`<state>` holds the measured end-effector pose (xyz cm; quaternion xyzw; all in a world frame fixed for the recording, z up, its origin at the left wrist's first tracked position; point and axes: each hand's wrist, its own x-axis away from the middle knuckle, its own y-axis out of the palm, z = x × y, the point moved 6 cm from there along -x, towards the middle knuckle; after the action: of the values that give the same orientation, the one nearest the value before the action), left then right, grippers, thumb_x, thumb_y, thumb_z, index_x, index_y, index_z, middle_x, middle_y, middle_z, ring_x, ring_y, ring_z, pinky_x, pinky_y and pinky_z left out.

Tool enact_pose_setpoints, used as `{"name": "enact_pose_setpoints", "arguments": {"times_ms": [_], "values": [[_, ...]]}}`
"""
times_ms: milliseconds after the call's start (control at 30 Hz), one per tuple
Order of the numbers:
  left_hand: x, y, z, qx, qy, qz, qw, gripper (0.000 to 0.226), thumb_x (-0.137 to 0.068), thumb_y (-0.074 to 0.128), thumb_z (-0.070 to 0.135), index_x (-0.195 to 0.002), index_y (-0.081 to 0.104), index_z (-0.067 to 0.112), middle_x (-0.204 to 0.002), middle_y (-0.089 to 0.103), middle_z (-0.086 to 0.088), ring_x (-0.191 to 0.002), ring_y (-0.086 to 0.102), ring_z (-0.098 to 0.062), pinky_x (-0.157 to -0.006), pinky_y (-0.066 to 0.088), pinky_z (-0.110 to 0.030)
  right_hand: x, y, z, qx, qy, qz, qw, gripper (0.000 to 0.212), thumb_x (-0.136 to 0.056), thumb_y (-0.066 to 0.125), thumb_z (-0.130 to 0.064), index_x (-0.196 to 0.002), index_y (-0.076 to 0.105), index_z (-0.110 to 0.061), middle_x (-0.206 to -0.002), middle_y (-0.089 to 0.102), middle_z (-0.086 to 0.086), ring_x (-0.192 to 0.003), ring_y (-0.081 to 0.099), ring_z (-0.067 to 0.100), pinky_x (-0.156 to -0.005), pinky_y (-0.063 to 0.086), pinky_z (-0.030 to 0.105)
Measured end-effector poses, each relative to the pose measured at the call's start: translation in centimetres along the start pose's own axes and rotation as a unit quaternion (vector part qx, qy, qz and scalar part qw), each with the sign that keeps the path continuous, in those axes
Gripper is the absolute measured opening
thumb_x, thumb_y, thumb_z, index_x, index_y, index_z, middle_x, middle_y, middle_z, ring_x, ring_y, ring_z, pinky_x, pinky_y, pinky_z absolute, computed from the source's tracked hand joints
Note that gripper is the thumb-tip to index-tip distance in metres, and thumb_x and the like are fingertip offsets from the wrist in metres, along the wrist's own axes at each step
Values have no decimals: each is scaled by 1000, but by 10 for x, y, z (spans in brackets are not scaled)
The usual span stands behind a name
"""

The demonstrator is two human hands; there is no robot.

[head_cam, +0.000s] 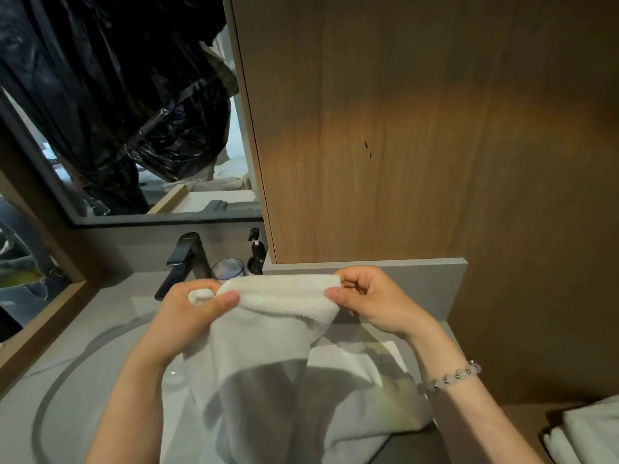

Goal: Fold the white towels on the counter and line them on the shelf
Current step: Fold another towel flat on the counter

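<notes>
**Left hand** and **right hand**: each pinches an upper corner of one white towel between thumb and curled fingers. The towel's top edge is stretched between them, and the rest hangs down over the basin. One beaded bracelet circles the right wrist.

**Surface:** more white cloth lies on the grey worktop, right of the basin. Whether it belongs to the held towel cannot be told.

**Behind the hands:** one black tap, one glass tumbler and one dark pump bottle.

**Room:** a mirror covers the left wall and a wood panel the right. At lower right lie folded white towels, two layers visible, on a lower brown surface.
</notes>
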<state>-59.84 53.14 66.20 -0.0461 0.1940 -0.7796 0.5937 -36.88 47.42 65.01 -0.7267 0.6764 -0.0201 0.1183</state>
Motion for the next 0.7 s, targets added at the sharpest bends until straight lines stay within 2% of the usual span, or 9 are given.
{"name": "enact_pose_setpoints", "arguments": {"times_ms": [67, 133, 167, 233, 267, 333, 400, 533, 700], "values": [[1, -1, -3, -10, -11, -45, 999, 46, -57, 79, 58, -56, 66, 14, -64, 65, 0, -62, 60, -13, -55, 46, -14, 0, 1, -2, -4, -4, 4, 1000, 35, -89, 62, -16, -70, 47, 10, -60, 30, 7, -54, 27, 14, -49, 25, 22], [-4, 0, -3, -72, -2, -101, 992, 62, -41, 67, 83, -60, 71, 23, -88, 68, 15, -91, 61, -4, -85, 47, -20, -1, 1, -4, -8, -12, 12, 1000, 37, -91, 58, -10, -59, 41, -8, -53, 29, -3, -52, 27, 11, -50, 25, 25], [-6, 3, -1, -113, 10, -131, 985, 65, -43, 60, 88, -67, 74, 29, -102, 64, 24, -109, 53, -3, -100, 39, -30, -2, 2, -7, -6, -20, 8, 1000, 37, -91, 59, -12, -58, 42, -10, -53, 29, -4, -52, 27, 11, -51, 24, 25], [-9, 14, 9, -151, 15, -166, 974, 66, -49, 49, 91, -82, 73, 40, -112, 59, 31, -120, 43, -1, -110, 28, -40, -5, 10, -15, -3, -39, -15, 999, 33, -90, 61, -18, -68, 52, 5, -58, 34, 5, -54, 28, 13, -51, 25, 22], [-9, 25, 15, -142, 16, -181, 973, 72, -51, 45, 92, -88, 72, 37, -108, 64, 23, -113, 50, -3, -107, 33, -39, -6, 15, -18, -7, -49, -27, 998, 32, -88, 61, -19, -75, 56, 9, -61, 40, 7, -55, 31, 15, -51, 26, 21], [-9, 45, 29, -113, 45, -189, 974, 91, -57, 42, 91, -90, 68, 10, -86, 67, -5, -83, 59, -18, -85, 45, -37, -8, 23, -22, -17, -59, -41, 997, 20, -89, 59, -14, -81, 62, 4, -63, 54, 3, -57, 43, 13, -55, 32, 18], [-7, 57, 39, -63, 81, -167, 980, 88, -67, 50, 78, -80, 57, -8, -65, 51, -8, -60, 46, -15, -63, 40, -27, -9, 27, -22, -28, -63, -38, 997, 15, -92, 56, -6, -79, 62, -9, -61, 56, -9, -55, 46, 3, -56, 36, 14], [-6, 61, 52, 29, 108, -91, 990, 29, -83, 49, 32, -64, 50, 9, -51, 46, 13, -50, 40, 2, -53, 34, -11, -9, 37, -13, -36, -46, -46, 997, 14, -95, 51, -12, -87, 60, -20, -63, 58, -16, -61, 49, -1, -63, 41, 16], [-8, 36, 66, 25, 134, 66, 988, 30, -96, 44, 19, -66, 47, 13, -51, 42, 11, -49, 37, 0, -51, 34, -9, -8, 46, -7, 55, -3, -61, 997, 39, -95, 51, -36, -58, 63, -38, -57, 57, -24, -64, 51, -8, -74, 37, 18]]}}
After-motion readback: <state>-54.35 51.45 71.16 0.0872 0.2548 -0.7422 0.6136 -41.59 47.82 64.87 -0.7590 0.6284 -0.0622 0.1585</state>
